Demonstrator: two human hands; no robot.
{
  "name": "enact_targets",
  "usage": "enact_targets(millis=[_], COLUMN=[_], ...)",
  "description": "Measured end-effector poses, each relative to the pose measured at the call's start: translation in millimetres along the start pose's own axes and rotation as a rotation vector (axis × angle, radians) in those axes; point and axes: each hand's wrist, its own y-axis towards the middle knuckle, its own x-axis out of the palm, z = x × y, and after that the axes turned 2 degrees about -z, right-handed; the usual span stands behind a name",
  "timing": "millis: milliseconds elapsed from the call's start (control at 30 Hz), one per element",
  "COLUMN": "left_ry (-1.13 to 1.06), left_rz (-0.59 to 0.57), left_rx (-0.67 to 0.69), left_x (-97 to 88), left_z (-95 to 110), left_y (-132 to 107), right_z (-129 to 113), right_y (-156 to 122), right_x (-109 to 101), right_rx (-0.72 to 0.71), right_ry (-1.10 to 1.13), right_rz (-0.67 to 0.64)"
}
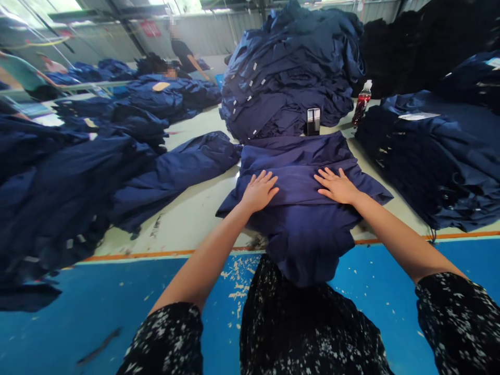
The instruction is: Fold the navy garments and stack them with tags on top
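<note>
Left hand (260, 191) and right hand (336, 186) spread flat, evenly apart, across a folded navy garment (300, 177) overhanging the table (187, 219) edge, below a tall stack (289, 78).

Corrugated metal walls (207, 36) carrying a small red sign (150, 28) (daylight spills in along the roof (172, 6)) rise beyond a long pale worktable (187, 221) edged in orange, above a chipped blue-painted floor (78, 317).
</note>
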Motion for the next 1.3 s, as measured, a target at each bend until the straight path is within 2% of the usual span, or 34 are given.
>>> enact_targets(millis=[100, 200, 300, 400, 467, 567, 667, 767, 833, 967, 1033, 1133, 1200, 1300], left_ry=[-0.035, -0.022, -0.017, -0.035, -0.051, -0.034, 0.014, 0.071, 0.097, 0.077, 0.034, -0.108, -0.277, -0.685], left_rz=[-0.097, -0.180, -0.178, -0.126, -0.074, -0.024, -0.061, -0.144, -0.152, -0.029, -0.007, -0.058, -0.143, -0.334], left_rx=[0.121, 0.133, 0.131, 0.192, 0.327, 0.631, 0.878, 0.981, 1.000, 0.993, 0.985, 0.933, 0.856, 0.634], left_x=[4.4, 12.6, 13.3, 4.2, -4.1, -13.4, -14.7, -8.1, -1.6, 10.0, 12.8, 9.8, 1.5, -17.3], left_z=[16.1, 18.4, 19.1, 28.4, 38.6, 54.1, 64.0, 67.2, 67.3, 68.5, 70.8, 76.3, 79.1, 77.5], left_y=[-21.7, -34.1, -38.1, -47.5, -61.0, -86.2, -105.6, -113.4, -113.9, -112.1, -112.5, -114.2, -112.0, -96.2], right_z=[-11.7, -14.0, -15.3, -25.3, -36.1, -51.1, -58.2, -58.1, -56.8, -58.1, -61.7, -69.1, -72.5, -69.9], right_y=[-17.2, -29.6, -36.5, -48.9, -63.5, -89.6, -110.3, -120.2, -121.9, -121.2, -120.7, -118.0, -112.5, -96.0], right_x=[5.1, 11.9, 8.8, -3.0, -10.0, -13.4, -9.3, -2.2, 3.3, 13.9, 16.4, 12.2, 3.2, -16.1], right_rx=[-0.111, -0.138, -0.122, -0.173, -0.293, -0.516, -0.689, -0.808, -0.849, -0.847, -0.824, -0.767, -0.733, -0.622], right_ry=[0.020, 0.039, 0.056, 0.108, 0.136, 0.094, -0.011, -0.112, -0.163, -0.174, -0.125, 0.026, 0.207, 0.615], right_rz=[0.001, -0.049, -0.068, -0.034, 0.029, 0.084, 0.040, -0.032, -0.021, 0.109, 0.116, 0.047, -0.041, -0.266])
